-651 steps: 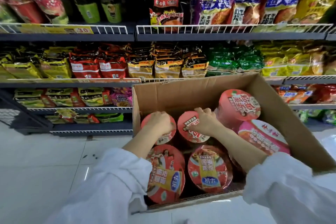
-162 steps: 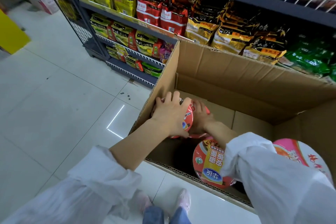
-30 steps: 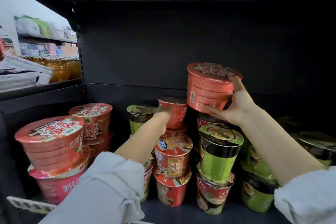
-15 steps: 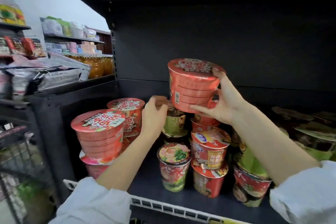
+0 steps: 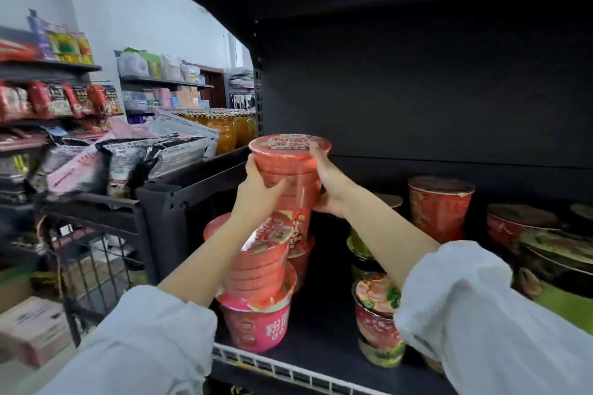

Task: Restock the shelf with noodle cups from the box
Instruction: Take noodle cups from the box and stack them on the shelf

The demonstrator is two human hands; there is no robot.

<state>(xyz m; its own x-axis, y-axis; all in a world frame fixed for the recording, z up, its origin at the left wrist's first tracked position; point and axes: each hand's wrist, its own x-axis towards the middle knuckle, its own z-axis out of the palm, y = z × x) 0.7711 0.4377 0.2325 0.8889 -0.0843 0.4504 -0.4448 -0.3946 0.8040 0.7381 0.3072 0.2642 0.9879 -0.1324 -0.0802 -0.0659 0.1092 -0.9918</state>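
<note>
Far left: snack bags (image 5: 128, 160) piled on next rack. Left hand (image 5: 256, 194) and right hand (image 5: 332, 184) wrap fingers round red noodle cup (image 5: 290, 167), upright, lid up, above red cup stack (image 5: 256, 266) on dark shelf (image 5: 321, 340). Wire rail (image 5: 288, 372) along front edge. Open room above cup. Right: more cups (image 5: 439, 205), green and red.

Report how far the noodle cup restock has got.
Done: stacked noodle cups already stand on the shelf. In hand: the left hand and right hand grip a red noodle cup above the rear stack. Left: set it down. The box is out of view, so the remaining count is unknown.
</note>
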